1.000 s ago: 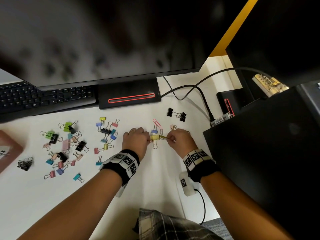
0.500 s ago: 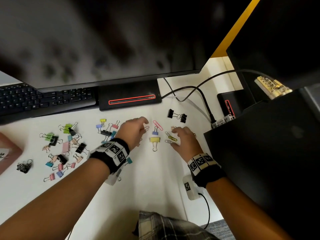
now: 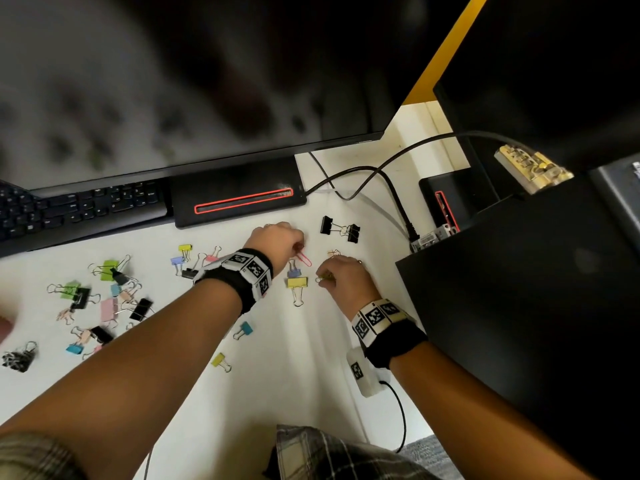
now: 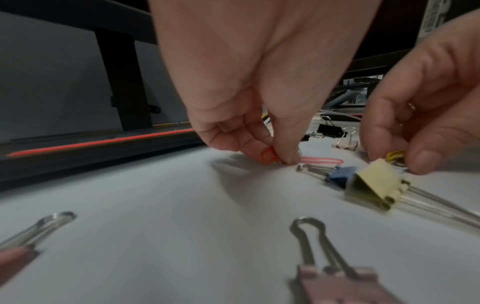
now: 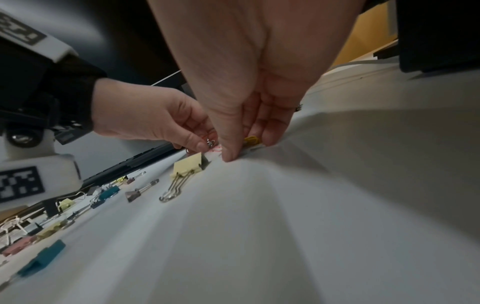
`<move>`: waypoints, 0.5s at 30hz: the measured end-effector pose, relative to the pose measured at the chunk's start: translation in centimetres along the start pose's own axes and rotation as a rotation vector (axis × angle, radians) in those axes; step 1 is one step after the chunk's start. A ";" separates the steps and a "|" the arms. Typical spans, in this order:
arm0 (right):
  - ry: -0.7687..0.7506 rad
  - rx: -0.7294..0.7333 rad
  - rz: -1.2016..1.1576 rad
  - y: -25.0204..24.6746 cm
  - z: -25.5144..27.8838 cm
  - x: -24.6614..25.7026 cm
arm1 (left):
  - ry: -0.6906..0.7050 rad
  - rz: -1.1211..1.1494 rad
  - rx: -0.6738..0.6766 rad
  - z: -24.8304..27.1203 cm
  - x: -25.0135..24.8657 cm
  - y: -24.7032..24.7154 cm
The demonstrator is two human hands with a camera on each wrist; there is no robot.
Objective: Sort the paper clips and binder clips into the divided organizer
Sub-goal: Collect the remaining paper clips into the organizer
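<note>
Hands are working side by side at the far centre of the white desk (image 3: pixel 311 375). The left hand (image 3: pixel 277 242) is reaching down with thumb and forefinger pressed together on the far end of a pink paper clip (image 4: pixel 320 160), which is lying flat on the desk surface; a small metal piece is also showing at the fingertips (image 5: pixel 200 146), but what it is cannot be told. The right hand (image 3: pixel 346 280) is positioned just to the right, its fingers curled down and pinching a yellow paper clip (image 4: pixel 394 155) against the desk. Between and just near of the two hands, a yellow binder clip (image 3: pixel 297 283) is lying with its wire handles pointing toward the person, and a small blue binder clip (image 3: pixel 293 271) is touching its far side. Two black binder clips (image 3: pixel 341 229) are sitting farther back, to the right of the left hand. A loose scatter of coloured binder clips (image 3: pixel 104 299) is spreading over the left part of the desk, well apart from the hands. A monitor base (image 3: pixel 239 195) with a red line is standing at the far edge, a keyboard (image 3: pixel 79 209) is lying to its left, and black cables (image 3: pixel 391 188) are running at the far right. The divided organizer is not identifiable in any view.
</note>
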State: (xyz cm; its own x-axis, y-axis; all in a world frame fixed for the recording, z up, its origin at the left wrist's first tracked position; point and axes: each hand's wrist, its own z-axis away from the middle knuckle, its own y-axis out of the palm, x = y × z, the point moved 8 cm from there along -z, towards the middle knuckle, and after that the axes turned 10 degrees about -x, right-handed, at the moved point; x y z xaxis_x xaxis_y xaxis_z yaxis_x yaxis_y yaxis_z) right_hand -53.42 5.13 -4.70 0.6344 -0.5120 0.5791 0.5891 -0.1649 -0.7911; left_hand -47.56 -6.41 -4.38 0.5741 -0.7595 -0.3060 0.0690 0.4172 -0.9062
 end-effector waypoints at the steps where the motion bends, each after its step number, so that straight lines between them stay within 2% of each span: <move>1: 0.016 0.001 -0.010 0.0 -0.1 -0.1 | -0.010 -0.006 0.005 0.1 0.1 0.0; 8: 0.106 0.044 0.007 0.2 -0.6 -0.4 | -0.026 -0.062 0.010 1.7 0.7 0.1; 11: 0.107 0.042 0.026 0.1 -0.6 -0.4 | -0.089 0.044 0.029 2.9 1.4 0.4; 13: 0.099 0.025 0.020 0.0 -0.4 -0.1 | -0.120 0.153 -0.011 3.6 2.1 0.0; 15: 0.095 0.011 -0.005 0.0 -0.1 0.1 | -0.141 0.232 -0.112 4.4 3.5 -1.6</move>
State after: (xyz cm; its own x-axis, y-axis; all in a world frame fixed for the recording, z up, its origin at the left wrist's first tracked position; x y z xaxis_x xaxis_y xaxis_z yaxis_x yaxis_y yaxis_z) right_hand -53.46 5.04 -4.65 0.5819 -0.5887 0.5611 0.5976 -0.1584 -0.7860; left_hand -42.09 -7.53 -2.73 0.6723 -0.5703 -0.4719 -0.1633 0.5075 -0.8460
